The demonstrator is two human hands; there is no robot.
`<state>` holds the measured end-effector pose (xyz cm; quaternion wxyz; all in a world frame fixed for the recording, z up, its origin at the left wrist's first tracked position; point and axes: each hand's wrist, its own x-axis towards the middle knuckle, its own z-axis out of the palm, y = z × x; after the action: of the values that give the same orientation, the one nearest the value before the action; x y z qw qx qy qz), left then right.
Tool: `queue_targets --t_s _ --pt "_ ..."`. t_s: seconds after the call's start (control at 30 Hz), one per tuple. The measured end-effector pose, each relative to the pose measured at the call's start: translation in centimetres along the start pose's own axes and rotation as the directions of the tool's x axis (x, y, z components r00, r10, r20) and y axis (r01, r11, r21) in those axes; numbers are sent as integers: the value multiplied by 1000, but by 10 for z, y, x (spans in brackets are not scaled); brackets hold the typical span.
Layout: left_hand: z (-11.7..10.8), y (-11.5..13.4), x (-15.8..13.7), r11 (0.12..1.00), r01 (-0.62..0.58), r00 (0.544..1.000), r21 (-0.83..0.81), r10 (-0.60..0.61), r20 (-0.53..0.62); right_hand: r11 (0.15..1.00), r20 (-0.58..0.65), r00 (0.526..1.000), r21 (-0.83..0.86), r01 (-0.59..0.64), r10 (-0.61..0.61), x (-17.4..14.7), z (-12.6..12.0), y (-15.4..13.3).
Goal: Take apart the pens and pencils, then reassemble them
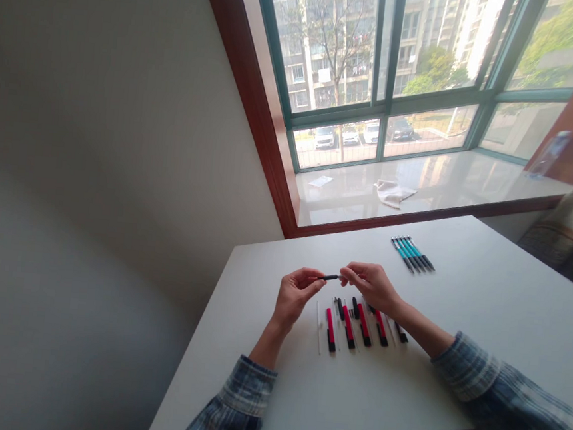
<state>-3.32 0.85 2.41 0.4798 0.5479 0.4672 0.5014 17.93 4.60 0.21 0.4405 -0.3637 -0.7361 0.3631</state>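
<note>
Above the white table, my left hand (295, 297) pinches one end of a slim black pen part (330, 277) between thumb and fingers. From the other side, my right hand (368, 284) closes its fingertips on the silvery end of the same piece. Below my hands lies a row of pen parts: red barrels with black ends (330, 330), short black grips (340, 308) and thin clear refills (318, 326). My right hand and wrist partly cover the upper right of this row. Small details at the fingertips are too fine to make out.
Farther back on the white table (260, 400) several teal pens (412, 255) lie side by side. Behind it, the windowsill holds a crumpled cloth (393, 193), a paper (321, 181) and a clear bottle (550, 155). A wall (121, 160) stands at the left.
</note>
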Motion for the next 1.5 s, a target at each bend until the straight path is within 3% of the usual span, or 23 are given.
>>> queue_targets --t_s 0.27,0.5,0.73,1.03,1.17,1.3,1.5 --pt "-1 -2 1 1000 -7 1000 -1 7 -9 998 -2 998 8 62 -62 0 0 1" --pt "-2 -3 2 1000 -11 1000 12 11 1 999 91 996 -53 8 -3 0 0 0" --pt "-2 -2 2 1000 -13 1000 12 13 -1 993 49 994 -62 96 -93 -1 0 -3" --pt "-1 0 1 1000 -18 1000 17 18 -9 995 139 990 -97 24 -11 0 1 -1" --pt "-2 -1 2 999 -6 1000 -53 4 -30 995 156 987 -93 49 -34 -1 1 -4" --pt "-2 1 1 993 36 999 -110 -33 34 989 219 971 -91 119 -97 -3 4 -9" --pt "5 2 -1 999 27 993 -43 -22 112 977 249 962 -150 151 -110 -5 11 -8"
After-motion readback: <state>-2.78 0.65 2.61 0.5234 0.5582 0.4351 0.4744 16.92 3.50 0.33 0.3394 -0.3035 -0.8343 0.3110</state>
